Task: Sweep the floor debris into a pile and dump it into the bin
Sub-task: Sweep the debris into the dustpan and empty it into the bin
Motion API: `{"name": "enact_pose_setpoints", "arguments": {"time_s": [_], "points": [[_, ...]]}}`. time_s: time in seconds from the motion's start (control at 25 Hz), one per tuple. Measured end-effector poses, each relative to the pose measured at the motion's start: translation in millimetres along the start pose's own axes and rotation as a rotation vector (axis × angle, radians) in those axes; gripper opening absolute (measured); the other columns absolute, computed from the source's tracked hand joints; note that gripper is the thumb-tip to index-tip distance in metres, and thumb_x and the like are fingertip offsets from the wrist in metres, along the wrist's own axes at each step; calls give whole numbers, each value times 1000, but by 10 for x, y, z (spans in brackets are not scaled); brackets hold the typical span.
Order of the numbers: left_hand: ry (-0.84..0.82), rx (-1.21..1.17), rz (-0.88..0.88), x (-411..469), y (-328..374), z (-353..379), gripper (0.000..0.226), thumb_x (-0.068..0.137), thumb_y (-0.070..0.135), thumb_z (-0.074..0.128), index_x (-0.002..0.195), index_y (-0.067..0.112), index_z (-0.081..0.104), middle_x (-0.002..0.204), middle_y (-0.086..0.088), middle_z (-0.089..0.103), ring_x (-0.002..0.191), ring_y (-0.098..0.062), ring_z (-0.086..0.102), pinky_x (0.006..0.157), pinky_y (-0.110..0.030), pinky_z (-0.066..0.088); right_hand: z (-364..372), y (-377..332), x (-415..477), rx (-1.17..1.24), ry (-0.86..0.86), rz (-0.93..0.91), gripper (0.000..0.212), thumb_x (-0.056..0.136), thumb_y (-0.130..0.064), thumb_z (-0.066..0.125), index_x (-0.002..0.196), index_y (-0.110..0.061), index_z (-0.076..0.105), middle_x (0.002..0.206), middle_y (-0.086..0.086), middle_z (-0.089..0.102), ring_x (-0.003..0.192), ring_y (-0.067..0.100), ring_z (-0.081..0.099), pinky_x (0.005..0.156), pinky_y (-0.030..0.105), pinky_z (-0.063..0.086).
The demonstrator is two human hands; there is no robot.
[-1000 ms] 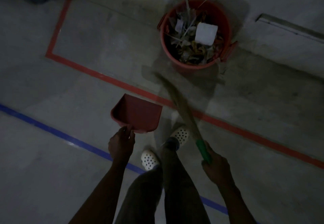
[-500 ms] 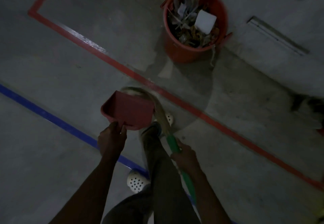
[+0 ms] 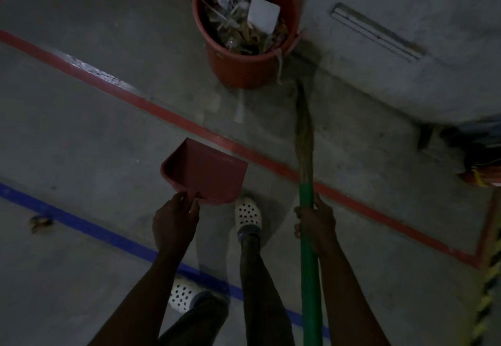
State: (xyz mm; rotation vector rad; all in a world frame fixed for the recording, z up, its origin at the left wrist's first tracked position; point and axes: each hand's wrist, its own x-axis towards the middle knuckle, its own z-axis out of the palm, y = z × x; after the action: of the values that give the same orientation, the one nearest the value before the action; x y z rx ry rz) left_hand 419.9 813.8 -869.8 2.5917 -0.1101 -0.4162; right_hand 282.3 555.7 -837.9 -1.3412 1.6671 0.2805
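Observation:
A red bin (image 3: pixel 238 66) full of dry leaves, sticks and a white paper stands at the top centre on the concrete floor. My left hand (image 3: pixel 173 221) grips the near edge of a red dustpan (image 3: pixel 206 173), held above the floor with nothing visible in it. My right hand (image 3: pixel 315 222) grips the green handle of a broom (image 3: pixel 306 237). Its straw bristles (image 3: pixel 303 128) point toward the floor just right of the bin.
A red tape line (image 3: pixel 151 108) and a blue tape line (image 3: pixel 108 234) cross the floor. A small scrap (image 3: pixel 40 222) lies by the blue line at left. A raised concrete kerb (image 3: pixel 379 55) runs behind the bin. Dark clutter (image 3: pixel 477 150) sits at the right edge.
The view has moved back from the bin. The broom has swung from beside the dustpan out to the right, its bristles now reaching toward the bin's right side. My feet have stepped.

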Motion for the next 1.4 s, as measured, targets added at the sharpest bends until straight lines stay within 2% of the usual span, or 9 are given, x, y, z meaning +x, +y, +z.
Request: {"name": "enact_pose_setpoints", "arguments": {"time_s": [0.24, 0.44, 0.6, 0.72, 0.84, 1.0, 1.08, 1.28, 1.4], "points": [[26, 3, 42, 99, 405, 555, 24, 86, 29, 72, 102, 12, 71, 71, -5, 73, 60, -22, 68, 55, -26, 46, 15, -374, 928, -73, -123, -39, 38, 79, -5, 67, 116, -13, 67, 69, 17, 65, 49, 27, 59, 53, 39, 54], [29, 5, -60, -54, 632, 184, 21, 82, 21, 76, 99, 8, 72, 74, -11, 73, 65, -29, 69, 60, -29, 44, -346, -77, 44, -64, -313, 56, 69, 83, -1, 67, 129, -49, 50, 76, 18, 69, 50, 29, 59, 50, 35, 50], [47, -15, -108, -279, 410, -52, 21, 85, 20, 74, 99, 5, 70, 68, -10, 71, 59, -27, 66, 58, -25, 39, -339, -164, -160, -15, -269, 16, 66, 84, -3, 65, 130, -49, 53, 78, 17, 69, 52, 27, 59, 51, 34, 51], [74, -2, -278, -432, 47, -96, 27, 87, 25, 72, 108, 7, 69, 73, -9, 72, 65, -26, 66, 60, -26, 39, 265, -332, -64, -245, -272, -83, 55, 81, -16, 67, 133, -32, 59, 84, 14, 71, 62, 29, 68, 56, 36, 59], [124, 3, -431, -652, -449, -90, 31, 84, 27, 73, 109, 10, 69, 80, -13, 73, 73, -33, 68, 66, -34, 46, 1029, -299, -258, -555, -449, -175, 36, 91, -11, 61, 125, -21, 60, 80, 4, 65, 61, 20, 63, 47, 22, 52], [227, -35, -657, -1133, -1046, -292, 27, 85, 26, 73, 109, 14, 71, 83, -12, 74, 75, -31, 70, 67, -33, 49, 1608, -12, -871, -971, -778, -383, 69, 94, -14, 57, 156, -32, 33, 120, 5, 66, 93, 24, 65, 66, 22, 51], [288, -78, -785, -1388, -1237, -428, 26, 84, 25, 73, 107, 15, 71, 83, -12, 74, 78, -33, 70, 69, -35, 50, 1548, 74, -1151, -1034, -890, -421, 78, 93, -12, 57, 157, -40, 23, 116, 0, 64, 89, 19, 64, 70, 26, 52], [428, -153, -996, -1953, -1859, -516, 24, 82, 24, 74, 104, 14, 71, 80, -12, 74, 75, -35, 69, 69, -37, 50, 1755, 177, -1509, -960, -687, -598, 82, 86, -13, 63, 153, -48, 30, 102, 1, 71, 83, 17, 69, 76, 35, 60], [526, -204, -1118, -2255, -2343, -336, 27, 83, 31, 72, 108, 20, 71, 86, -11, 74, 78, -33, 70, 72, -39, 53, 2570, 334, -1592, -950, -683, -602, 78, 82, -18, 63, 147, -54, 37, 91, 4, 72, 72, 24, 71, 63, 38, 61]]}}
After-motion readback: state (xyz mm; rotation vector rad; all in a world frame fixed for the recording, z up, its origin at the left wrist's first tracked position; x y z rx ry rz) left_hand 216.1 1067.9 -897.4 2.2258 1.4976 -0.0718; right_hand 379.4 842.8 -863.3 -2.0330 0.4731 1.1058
